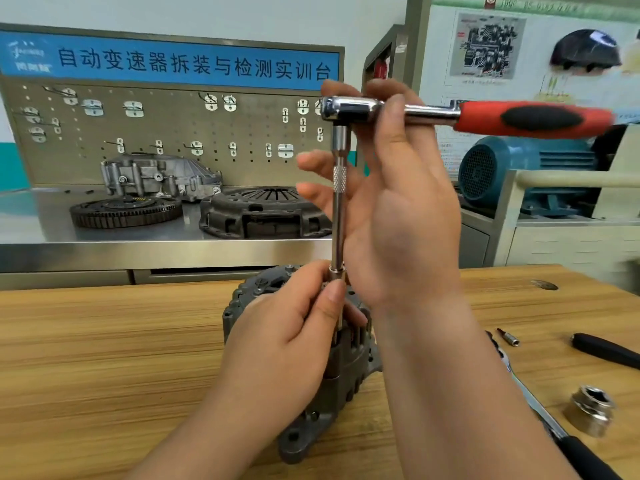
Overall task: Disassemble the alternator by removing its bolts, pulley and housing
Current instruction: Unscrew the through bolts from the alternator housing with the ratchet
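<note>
Your left fingers are pinching the socket, right fingers gripping the ratchet head. That alternator is looking heavy, rigid; grip its housing.

We see from a camera on the person's head. It looks forward and a bit down, very near the left hand and right hand above the wooden tabletop. Its wide view reaches the tool board behind.
</note>
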